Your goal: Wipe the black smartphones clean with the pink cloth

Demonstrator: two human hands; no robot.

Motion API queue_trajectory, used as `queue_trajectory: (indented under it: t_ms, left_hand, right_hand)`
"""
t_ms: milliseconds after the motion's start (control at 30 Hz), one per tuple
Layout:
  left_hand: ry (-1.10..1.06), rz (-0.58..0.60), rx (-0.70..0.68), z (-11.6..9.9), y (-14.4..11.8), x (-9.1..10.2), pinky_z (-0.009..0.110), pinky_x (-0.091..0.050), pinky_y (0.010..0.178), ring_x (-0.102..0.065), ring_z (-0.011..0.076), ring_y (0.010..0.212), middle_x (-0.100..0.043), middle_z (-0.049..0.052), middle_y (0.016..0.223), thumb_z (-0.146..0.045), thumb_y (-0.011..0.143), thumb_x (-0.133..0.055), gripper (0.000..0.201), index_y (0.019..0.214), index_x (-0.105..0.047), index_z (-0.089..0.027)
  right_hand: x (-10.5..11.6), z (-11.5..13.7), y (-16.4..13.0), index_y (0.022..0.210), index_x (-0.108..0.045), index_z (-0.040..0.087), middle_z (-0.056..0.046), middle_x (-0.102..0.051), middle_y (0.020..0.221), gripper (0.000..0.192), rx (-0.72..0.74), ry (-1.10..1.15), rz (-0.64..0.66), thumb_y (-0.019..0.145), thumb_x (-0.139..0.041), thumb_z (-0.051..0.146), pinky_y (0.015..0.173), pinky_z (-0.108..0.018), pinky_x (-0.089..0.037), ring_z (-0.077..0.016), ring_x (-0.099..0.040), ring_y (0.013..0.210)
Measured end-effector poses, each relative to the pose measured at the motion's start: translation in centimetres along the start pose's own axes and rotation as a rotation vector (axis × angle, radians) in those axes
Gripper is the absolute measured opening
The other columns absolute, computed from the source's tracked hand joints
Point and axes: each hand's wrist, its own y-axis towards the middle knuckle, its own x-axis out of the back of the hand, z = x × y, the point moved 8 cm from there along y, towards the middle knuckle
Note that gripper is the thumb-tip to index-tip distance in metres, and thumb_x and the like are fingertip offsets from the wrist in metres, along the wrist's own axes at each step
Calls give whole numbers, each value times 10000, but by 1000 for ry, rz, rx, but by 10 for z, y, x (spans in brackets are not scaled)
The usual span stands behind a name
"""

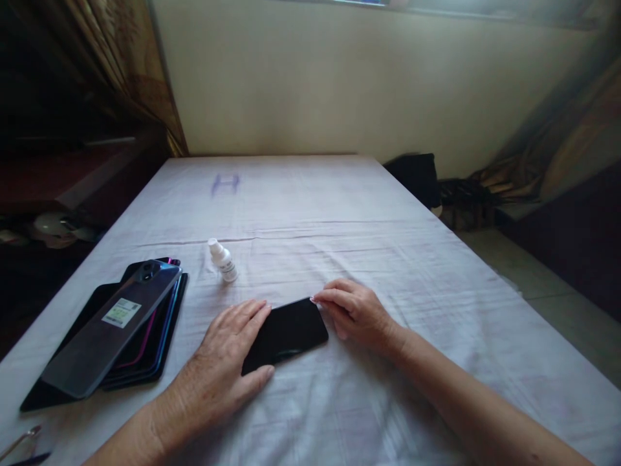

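A smartphone (291, 330) with a dark, glossy screen lies face up on the cloth. My left hand (233, 353) grips it around its left end, fingers along the far edge and thumb along the near edge. At the phone's far right corner, my right hand (354, 310) is closed, thumb and index finger pinched together. A tiny pale spot shows at the fingertips; whether it is a nail or a small object I cannot make out. Beyond the left hand stands a small white bottle (224, 261) with a white cap and printed label.
Left of my left hand is a stack of phones and tablets, topped by a grey phone (92, 349) bearing a white label. Part of a pair of glasses (22, 446) shows at the lower left corner. A pale creased cloth (310, 200) covers the table, which meets a wall.
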Motion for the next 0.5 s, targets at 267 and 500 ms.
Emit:
queue_trajectory:
  t_ms: [267,500]
  left_hand:
    - [85,-165,103,7,-15,2,462,-434,1015,-544,329,1175,-574,121,1279,-420,768,-692,706,1389,-436,-205]
    - [72,-164,91,6,-13,3,441,-428,1008,-537,320,1165,-573,109,1273,-421,788,-676,681,1393,-448,-206]
  right_hand:
    - [-1,4,1,1055,-725,243,-44,-690,884,240,96,-7,38,954,-522,166,652,-234,-508,-134,-630,740]
    - [4,6,-5,1033,-739,247,-42,-685,891,272,95,105,107,924,-518,132,621,-213,-515,-110,-632,688]
